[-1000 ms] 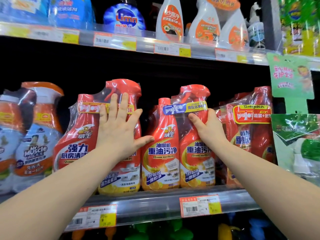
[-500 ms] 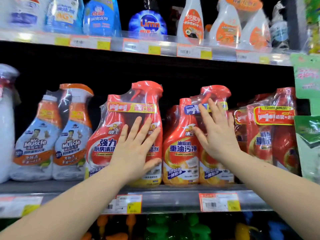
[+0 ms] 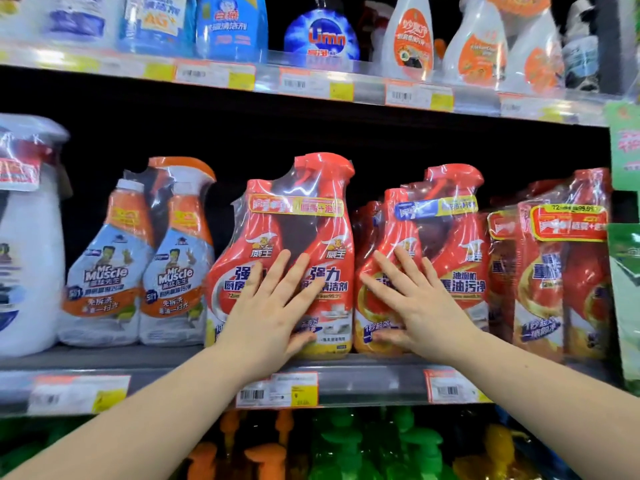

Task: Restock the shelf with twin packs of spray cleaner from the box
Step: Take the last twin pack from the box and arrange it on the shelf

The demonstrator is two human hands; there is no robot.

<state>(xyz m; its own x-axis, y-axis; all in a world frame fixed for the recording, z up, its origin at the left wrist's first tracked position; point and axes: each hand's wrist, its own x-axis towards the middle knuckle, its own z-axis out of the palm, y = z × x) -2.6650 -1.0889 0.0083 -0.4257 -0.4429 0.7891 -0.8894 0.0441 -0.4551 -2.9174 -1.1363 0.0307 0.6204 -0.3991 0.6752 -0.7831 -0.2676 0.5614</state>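
Observation:
Two red twin packs of spray cleaner stand side by side on the middle shelf (image 3: 180,370). My left hand (image 3: 273,306) lies flat, fingers spread, against the front of the left twin pack (image 3: 311,216). My right hand (image 3: 412,303) lies flat on the lower front of the right twin pack (image 3: 453,244), which carries a blue and yellow band. Neither hand grips anything. Further red twin packs (image 3: 554,271) stand to the right. No box is in view.
Left of the red packs stand an orange-and-white Mr Muscle twin pack (image 3: 138,271) and a large white bottle (image 3: 27,254). The upper shelf (image 3: 311,83) holds blue and white bottles. Green hanging packages (image 3: 623,289) sit at the right edge. Price tags line the shelf rails.
My right hand let go of the right pack's edge and now rests flat on its front. Both hands slid lower on the packs. The view shifted left.

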